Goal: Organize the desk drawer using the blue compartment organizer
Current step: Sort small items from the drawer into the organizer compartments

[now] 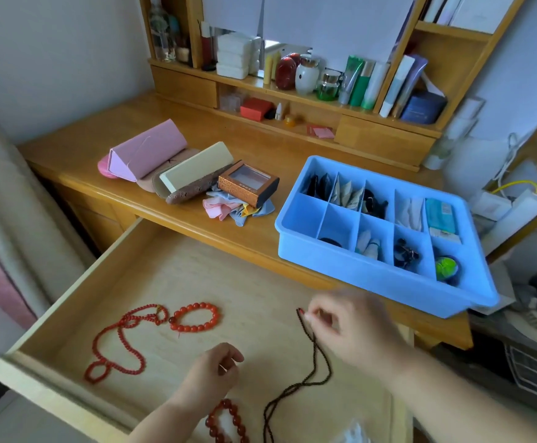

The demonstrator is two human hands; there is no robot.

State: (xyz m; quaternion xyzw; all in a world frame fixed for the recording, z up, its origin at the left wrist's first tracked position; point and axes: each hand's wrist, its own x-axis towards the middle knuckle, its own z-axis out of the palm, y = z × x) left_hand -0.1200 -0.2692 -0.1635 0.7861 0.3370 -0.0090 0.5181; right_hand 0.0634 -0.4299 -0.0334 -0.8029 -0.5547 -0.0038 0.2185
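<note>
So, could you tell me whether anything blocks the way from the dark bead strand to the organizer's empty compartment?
Nothing visible does. The right hand pinches the dark bead strand over the open drawer; the blue organizer sits just beyond on the desk, and its near-left compartment looks empty.

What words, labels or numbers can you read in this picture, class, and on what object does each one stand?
None can be read.
Brown window box: small label on its front, too blurred.
Teal packet in the blue organizer: print too small.
Dark blue box on the shelf: faint mark, unreadable.
</note>
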